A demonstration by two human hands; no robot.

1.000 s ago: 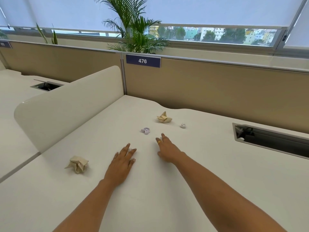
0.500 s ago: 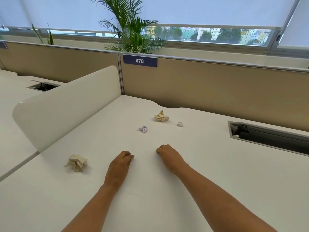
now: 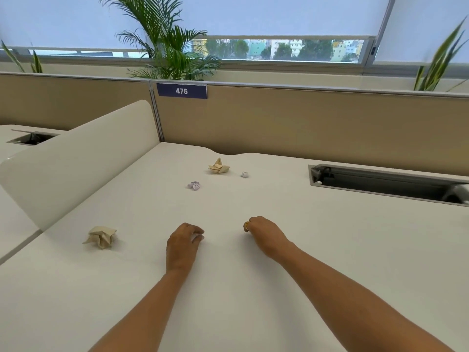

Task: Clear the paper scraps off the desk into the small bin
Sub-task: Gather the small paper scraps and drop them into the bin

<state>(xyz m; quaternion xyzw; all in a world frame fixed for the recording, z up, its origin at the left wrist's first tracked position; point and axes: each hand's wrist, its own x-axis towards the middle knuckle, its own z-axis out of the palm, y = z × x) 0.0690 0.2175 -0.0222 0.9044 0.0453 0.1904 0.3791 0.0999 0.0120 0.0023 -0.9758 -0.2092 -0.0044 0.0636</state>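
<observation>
Several paper scraps lie on the white desk (image 3: pixel 355 250). A beige crumpled scrap (image 3: pixel 101 240) sits left of my hands. A second beige scrap (image 3: pixel 218 167) lies farther back, with a tiny white scrap (image 3: pixel 244 174) to its right and a small lilac scrap (image 3: pixel 194 185) in front of it. My left hand (image 3: pixel 182 242) rests on the desk with its fingers curled under, holding nothing. My right hand (image 3: pixel 264 232), wearing a gold ring, is curled into a loose fist on the desk, also holding nothing. No bin is in view.
A white curved divider (image 3: pixel 76 158) borders the desk on the left. A tan partition (image 3: pixel 304 123) labelled 476 closes the back. An open cable tray slot (image 3: pixel 385 182) is sunk into the desk at the right. Plants stand behind the partition.
Both hands lay flat with straight fingers a second ago; their fingers have curled in and both hands have drawn back slightly toward me. The scraps have not moved.
</observation>
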